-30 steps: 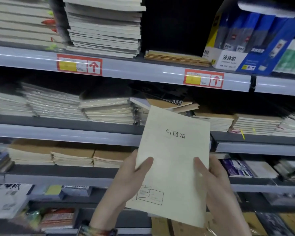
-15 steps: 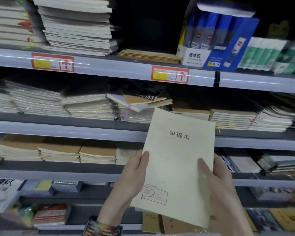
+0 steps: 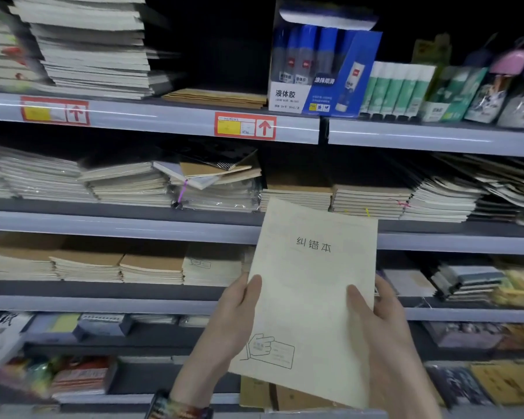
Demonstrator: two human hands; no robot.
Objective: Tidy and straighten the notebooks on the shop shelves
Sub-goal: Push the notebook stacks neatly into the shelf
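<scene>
I hold a cream notebook upright in front of the shelves, cover toward me, with printed characters near its top and a small line drawing at the lower left. My left hand grips its left edge, thumb on the cover. My right hand grips the right edge the same way. Behind it, the middle shelf carries an untidy pile of notebooks lying askew on wrapped stacks. A matching cream stack sits on the shelf below, left of the held notebook.
Neat brown-covered stacks fill the lower shelf at left. The top shelf holds tall notebook stacks, a blue glue box and green glue sticks. Grey shelf rails carry red price tags. More stacks lie at right.
The view has shifted rightward along the shelves, so the stacks slid left in the frame. Both hands keep the same grip on the notebook, which stays centred in front of me.
</scene>
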